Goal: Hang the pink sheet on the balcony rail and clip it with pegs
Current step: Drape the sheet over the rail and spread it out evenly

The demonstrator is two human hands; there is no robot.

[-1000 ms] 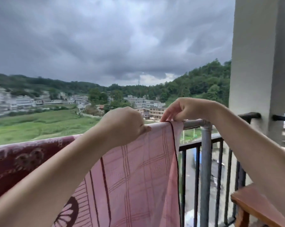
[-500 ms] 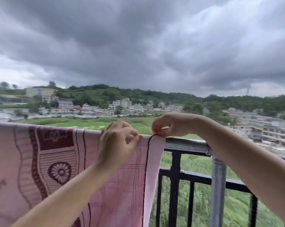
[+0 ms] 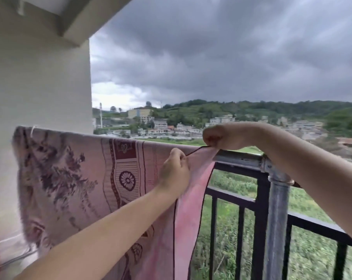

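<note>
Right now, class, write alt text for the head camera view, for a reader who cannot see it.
Two bare hands pinch the dark-trimmed edge of a pink patterned sheet draped over a metal balcony rail: the left hand just below the rail, the right hand on top. A white peg-like clip sits at the sheet's far left corner, by a white pillar.

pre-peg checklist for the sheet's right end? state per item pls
1. Sheet draped over rail: ok.
2. Left hand pinches the dark hem: ok.
3. Right hand pinches the corner at the rail: ok.
4. Right end flat on rail: not ok, edge is bunched between the hands.
5. Peg in a hand: not ok, none visible.
6. Far left end fastened: cannot tell; a white clip-like thing sits there, blurred.
</note>
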